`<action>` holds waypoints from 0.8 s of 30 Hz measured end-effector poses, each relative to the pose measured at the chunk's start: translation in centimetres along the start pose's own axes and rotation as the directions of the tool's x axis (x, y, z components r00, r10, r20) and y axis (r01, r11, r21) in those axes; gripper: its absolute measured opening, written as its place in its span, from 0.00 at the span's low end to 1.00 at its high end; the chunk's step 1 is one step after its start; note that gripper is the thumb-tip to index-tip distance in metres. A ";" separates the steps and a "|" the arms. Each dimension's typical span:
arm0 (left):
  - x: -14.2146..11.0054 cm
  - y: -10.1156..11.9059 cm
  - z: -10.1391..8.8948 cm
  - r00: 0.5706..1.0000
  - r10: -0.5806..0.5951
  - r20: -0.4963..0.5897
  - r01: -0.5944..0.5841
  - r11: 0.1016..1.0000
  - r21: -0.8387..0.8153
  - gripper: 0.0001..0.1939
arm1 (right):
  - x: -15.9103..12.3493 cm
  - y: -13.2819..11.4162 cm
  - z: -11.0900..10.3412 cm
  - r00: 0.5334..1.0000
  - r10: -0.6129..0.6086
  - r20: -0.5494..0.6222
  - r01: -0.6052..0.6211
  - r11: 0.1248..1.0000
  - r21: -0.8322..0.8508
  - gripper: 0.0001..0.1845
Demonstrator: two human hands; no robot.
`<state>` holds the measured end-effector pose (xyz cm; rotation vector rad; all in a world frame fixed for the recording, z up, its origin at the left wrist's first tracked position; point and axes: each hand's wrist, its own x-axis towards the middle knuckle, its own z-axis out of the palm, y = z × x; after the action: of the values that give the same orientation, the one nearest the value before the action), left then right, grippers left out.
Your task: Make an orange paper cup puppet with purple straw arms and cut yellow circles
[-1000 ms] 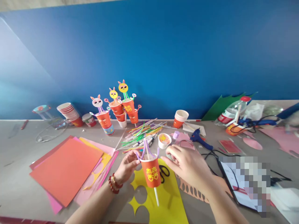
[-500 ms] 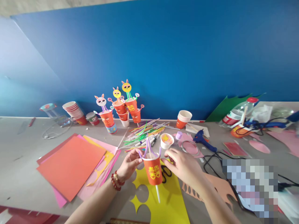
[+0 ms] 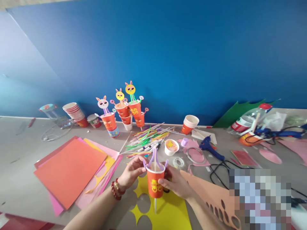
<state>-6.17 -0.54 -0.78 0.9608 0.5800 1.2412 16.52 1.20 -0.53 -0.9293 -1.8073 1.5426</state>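
A red-orange paper cup (image 3: 153, 189) with yellow characters stands upright between my hands, over a yellow sheet (image 3: 172, 215). A white stick (image 3: 155, 207) comes out of its bottom. Purple pipe cleaners (image 3: 154, 156) rise from inside the cup and bend out over its rim on both sides. My left hand (image 3: 133, 172), with a beaded bracelet, pinches the cup's left rim by one purple end. On the other side, my right hand (image 3: 176, 182) grips the cup, thumb on the front and the other fingers mostly hidden behind.
Finished cup figures with rabbit faces (image 3: 110, 123) stand at the back left. Ahead lies a pile of pipe cleaners (image 3: 146, 140), beside a small white tub (image 3: 171, 148). Coloured paper (image 3: 72, 172) is stacked at left. A blue glue gun (image 3: 211, 148) with a black cord lies at right.
My right hand has moved from beside the cup onto its right side and closed on it. The cup and its stick have turned more upright. A clear tape roll now shows behind the hand.
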 end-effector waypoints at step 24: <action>0.0 -0.2 0.3 0.999 -0.036 -0.029 0.036 0.999 -0.026 0.10 | 0.1 -0.1 0.3 0.999 -0.026 0.031 0.021 0.989 0.149 0.27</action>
<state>-5.82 -0.63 -0.76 0.9085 0.6014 1.2298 16.22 1.12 -0.47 -0.8143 -1.6932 1.6613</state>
